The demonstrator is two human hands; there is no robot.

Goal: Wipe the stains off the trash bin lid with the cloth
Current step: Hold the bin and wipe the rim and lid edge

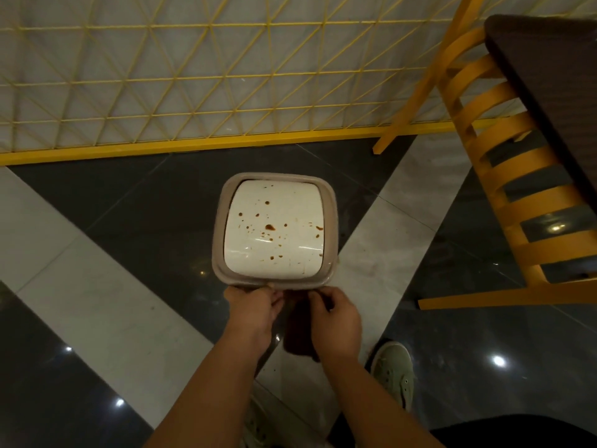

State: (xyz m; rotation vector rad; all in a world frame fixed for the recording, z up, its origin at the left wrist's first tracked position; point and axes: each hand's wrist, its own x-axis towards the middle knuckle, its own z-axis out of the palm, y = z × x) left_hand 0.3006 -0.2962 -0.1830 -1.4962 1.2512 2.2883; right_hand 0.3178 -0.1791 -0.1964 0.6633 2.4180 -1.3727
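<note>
Floor [97, 302]: we're looking down at glossy dark tiles crossed by pale bands, with ceiling lights glinting in them.
Screen [193, 76]: a yellow wire lattice on a yellow base rail runs along the far side.
Chair [504, 176]: yellow, with curved slats, off to our right, tucked against a dark tabletop [549, 92].
Trash bin lid [274, 229]: here it is, dead centre on the floor, just ahead of our hands; a glossy white, rounded-square flap set in a taupe rim [218, 240].
Stains [269, 227]: brown spots and specks scattered over the white flap, thickest through the middle and right, with one larger blot near the centre.
Cloth [298, 331]: dark brown, hanging between our two hands, just below the lid's near edge.
Left hand [250, 313]: fingers pinched on the cloth's upper left, right at the rim.
Right hand [336, 321]: fingers curled closed on the cloth's upper right.
Shoe [394, 370]: a grey-green lace-up at lower right.
</note>
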